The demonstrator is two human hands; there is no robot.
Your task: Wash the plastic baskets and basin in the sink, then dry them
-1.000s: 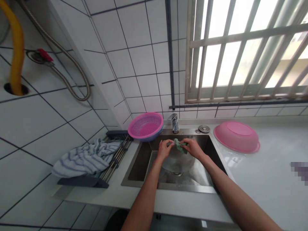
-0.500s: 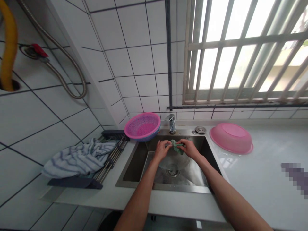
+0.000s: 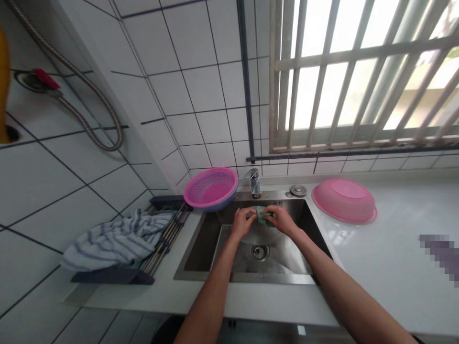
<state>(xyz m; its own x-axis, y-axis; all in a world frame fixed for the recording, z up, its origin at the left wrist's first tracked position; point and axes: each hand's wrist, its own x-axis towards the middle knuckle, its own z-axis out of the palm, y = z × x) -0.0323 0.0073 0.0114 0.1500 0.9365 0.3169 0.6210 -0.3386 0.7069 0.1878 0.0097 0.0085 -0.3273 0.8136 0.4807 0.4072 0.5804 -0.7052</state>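
Both my hands are over the steel sink point(image 3: 201, 248), just below the faucet point(image 3: 254, 180). A small green cloth point(image 3: 263, 216) is bunched between them. My left hand point(image 3: 242, 222) has its fingers curled on the cloth's left end. My right hand point(image 3: 281, 220) grips the right part of it, fingers closed. The hands nearly touch each other. Most of the cloth is hidden by my fingers. The drain point(image 3: 258, 251) lies directly beneath the hands.
A pink mesh colander point(image 3: 211, 188) sits at the sink's back left corner. An upturned pink basin point(image 3: 343, 200) rests on the white counter to the right. A striped towel point(image 3: 114, 238) lies on a drying rack point(image 3: 158, 248) to the left. A barred window is behind.
My hands have drawn closer together and squeezed the green cloth into a smaller bunch. The view has shifted slightly; the drain now shows in full below the hands.
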